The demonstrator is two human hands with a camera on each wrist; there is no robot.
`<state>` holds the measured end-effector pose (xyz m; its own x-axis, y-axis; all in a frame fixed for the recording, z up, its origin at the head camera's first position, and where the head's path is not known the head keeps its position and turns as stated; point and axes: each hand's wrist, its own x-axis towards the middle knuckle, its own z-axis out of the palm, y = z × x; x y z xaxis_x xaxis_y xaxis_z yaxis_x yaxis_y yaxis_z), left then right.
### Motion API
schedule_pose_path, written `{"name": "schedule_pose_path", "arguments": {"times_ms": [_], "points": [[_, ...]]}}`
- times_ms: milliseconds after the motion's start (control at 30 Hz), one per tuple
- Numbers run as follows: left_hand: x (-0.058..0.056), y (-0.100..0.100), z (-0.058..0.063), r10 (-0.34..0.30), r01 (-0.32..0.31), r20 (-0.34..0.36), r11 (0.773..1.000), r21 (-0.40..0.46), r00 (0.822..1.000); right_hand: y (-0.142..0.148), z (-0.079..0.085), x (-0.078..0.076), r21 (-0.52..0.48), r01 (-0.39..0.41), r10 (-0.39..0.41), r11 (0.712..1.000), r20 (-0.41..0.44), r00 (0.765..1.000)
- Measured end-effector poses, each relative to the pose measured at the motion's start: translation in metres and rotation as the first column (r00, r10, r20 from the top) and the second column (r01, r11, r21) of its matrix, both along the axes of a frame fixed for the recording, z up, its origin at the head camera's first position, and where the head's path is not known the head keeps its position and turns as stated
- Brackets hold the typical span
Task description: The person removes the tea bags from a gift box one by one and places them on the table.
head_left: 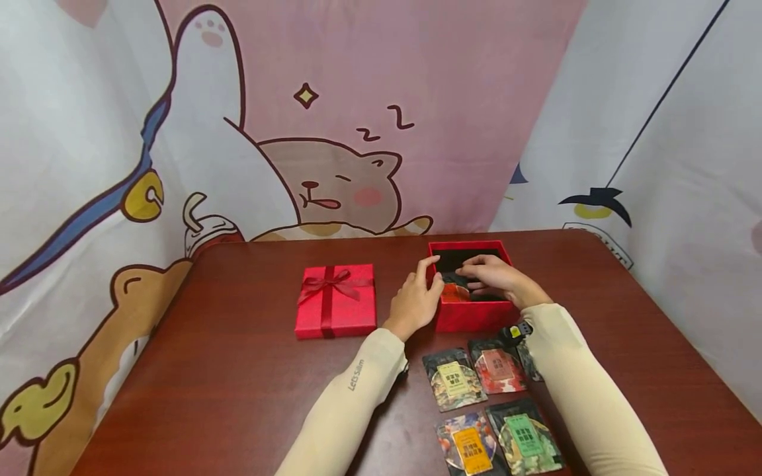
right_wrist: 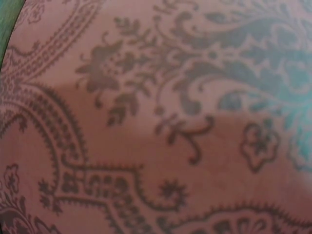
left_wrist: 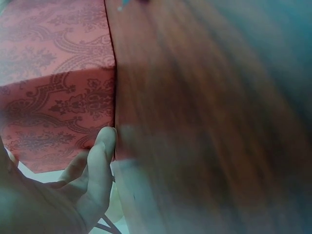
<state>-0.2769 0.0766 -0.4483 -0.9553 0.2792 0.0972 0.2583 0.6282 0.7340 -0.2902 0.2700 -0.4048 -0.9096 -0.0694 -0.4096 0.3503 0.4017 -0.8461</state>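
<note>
A red open-topped gift box [head_left: 476,317] with a dark inside stands towards the back right of the table. My left hand [head_left: 417,297] rests against its left side, its upper fingers at the rim. In the left wrist view, fingers [left_wrist: 102,151] of that hand lie against the patterned red outer wall. Inside the box, at its near left, is a dark food pouch [head_left: 455,289] with an orange-red front. My right hand [head_left: 494,276] reaches in over the right rim, fingertips beside the pouch. The right wrist view is filled by the box's patterned wall [right_wrist: 146,122].
A red lid [head_left: 351,314] with a ribbon bow lies left of the box. Several pouches lie in front, among them a yellow-labelled pouch [head_left: 454,380], a red-labelled pouch [head_left: 497,367], an orange-labelled pouch [head_left: 470,446] and a green-labelled pouch [head_left: 524,436]. A cartoon curtain [head_left: 464,99] hangs behind the table.
</note>
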Motion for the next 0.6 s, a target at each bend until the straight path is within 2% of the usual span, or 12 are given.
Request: {"name": "schedule_pose_path", "arguments": {"times_ms": [167, 433, 600], "points": [[0.0014, 0.0004, 0.0007, 0.01, -0.01, -0.008, 1.0, 0.003, 1.0, -0.0001, 0.0015, 0.0012, 0.003, -0.014, 0.014, 1.0, -0.004, 1.0], [0.0022, 0.0006, 0.0007, 0.012, -0.012, -0.011, 1.0, 0.005, 1.0, 0.0008, 0.001, 0.0002, 0.001, -0.011, 0.012, 1.0, -0.057, 0.998], [0.0023, 0.0003, 0.0012, 0.01, -0.01, -0.008, 1.0, -0.001, 1.0, 0.0, -0.0006, -0.0008, 0.021, -0.037, 0.038, 0.999, -0.051, 0.998]]}}
